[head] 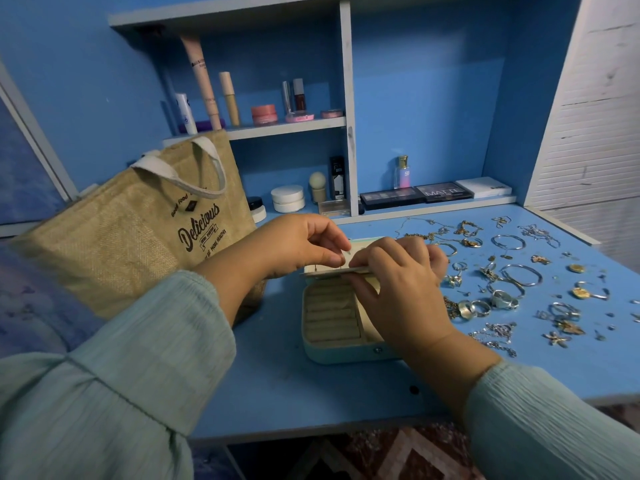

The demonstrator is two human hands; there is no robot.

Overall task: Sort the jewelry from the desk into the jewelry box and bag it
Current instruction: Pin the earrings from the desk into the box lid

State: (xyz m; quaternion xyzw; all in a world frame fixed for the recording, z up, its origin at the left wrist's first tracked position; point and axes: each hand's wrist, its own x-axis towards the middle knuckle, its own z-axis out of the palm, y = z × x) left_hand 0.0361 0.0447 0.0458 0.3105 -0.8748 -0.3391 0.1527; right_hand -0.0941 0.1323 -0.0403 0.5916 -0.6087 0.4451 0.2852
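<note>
A small pale jewelry box [332, 353] lies open on the blue desk [311, 393], with cream ring rolls inside. A flat cream panel [329, 270] stands across the box's back. My right hand [398, 289] grips this panel from above with curled fingers. My left hand [301, 244] pinches something tiny at the panel's top edge; I cannot tell what it is. Loose jewelry [512, 282], silver and gold rings, hoops, chains and studs, is spread over the desk to the right of the box. A burlap tote bag [145, 230] with white handles leans at the left.
Shelves behind the desk carry cosmetics [263, 114], tubes, jars [287, 199], a perfume bottle [401, 173] and eyeshadow palettes [443, 192]. A shelf divider [349, 133] rises behind the box. The desk's front edge [311, 434] runs just below my arms, with a patterned rug beneath.
</note>
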